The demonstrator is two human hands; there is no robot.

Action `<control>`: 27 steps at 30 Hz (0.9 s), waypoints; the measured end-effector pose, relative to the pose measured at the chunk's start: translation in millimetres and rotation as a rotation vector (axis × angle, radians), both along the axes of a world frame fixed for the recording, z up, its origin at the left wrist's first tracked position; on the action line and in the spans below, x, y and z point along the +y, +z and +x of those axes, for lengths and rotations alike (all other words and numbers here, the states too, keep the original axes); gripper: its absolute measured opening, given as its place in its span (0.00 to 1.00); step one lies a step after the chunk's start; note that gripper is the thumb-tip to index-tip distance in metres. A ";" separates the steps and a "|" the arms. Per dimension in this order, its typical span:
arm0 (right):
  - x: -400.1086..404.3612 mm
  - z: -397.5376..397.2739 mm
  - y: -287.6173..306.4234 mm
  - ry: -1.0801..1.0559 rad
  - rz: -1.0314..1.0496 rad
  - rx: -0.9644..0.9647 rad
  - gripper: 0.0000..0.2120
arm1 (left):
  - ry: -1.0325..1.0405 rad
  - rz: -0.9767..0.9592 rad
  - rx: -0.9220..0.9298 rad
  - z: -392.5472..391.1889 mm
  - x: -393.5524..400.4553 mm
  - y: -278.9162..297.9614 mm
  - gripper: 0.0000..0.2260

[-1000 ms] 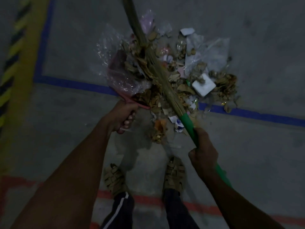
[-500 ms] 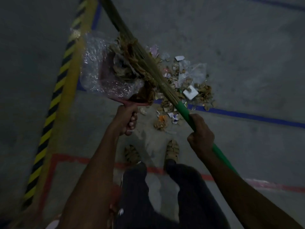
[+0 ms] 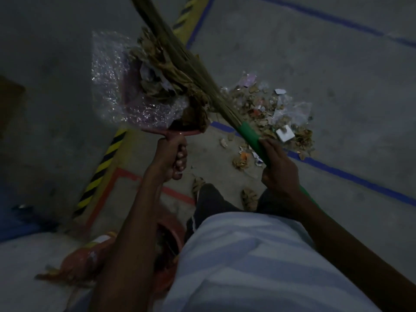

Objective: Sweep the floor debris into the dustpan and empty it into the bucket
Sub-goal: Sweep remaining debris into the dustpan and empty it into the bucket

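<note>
Left hand point(image 3: 172, 155) grips loaded dustpan point(image 3: 180, 131) handle | right hand point(image 3: 280, 171) grips broom point(image 3: 249, 137) | keep it level, bristles pinning load; bucket point(image 3: 171, 244) at 7 o'clock.

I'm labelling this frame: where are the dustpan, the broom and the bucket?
dustpan point(image 3: 180, 132): head view, on its pink rear rim above the left hand.
broom point(image 3: 249, 135): head view, on its green handle.
bucket point(image 3: 173, 233): head view, on its orange rim by the left arm.
</note>
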State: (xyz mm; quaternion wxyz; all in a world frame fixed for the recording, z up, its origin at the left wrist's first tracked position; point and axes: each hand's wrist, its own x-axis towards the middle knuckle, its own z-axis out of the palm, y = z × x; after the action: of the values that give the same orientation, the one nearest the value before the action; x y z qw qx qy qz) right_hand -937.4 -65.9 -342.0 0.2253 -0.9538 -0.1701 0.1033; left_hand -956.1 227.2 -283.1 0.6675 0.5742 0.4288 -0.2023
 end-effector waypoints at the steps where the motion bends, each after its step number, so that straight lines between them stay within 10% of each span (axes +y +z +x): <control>1: -0.8 3.5 4.5 0.061 0.001 -0.006 0.41 | 0.043 0.013 -0.008 -11.0 0.7 3.7 0.15; 27: 91.9 -99.6 46.7 1.209 -0.013 0.120 0.39 | 1.314 -0.167 -0.233 -373.2 -129.9 -0.7 0.17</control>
State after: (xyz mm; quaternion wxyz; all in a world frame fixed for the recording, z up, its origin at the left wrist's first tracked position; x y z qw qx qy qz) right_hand -1037.0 26.0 -295.4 0.1302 -0.6819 -0.6682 0.2674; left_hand -1329.3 97.3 -283.8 0.7361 0.1584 0.5972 0.2765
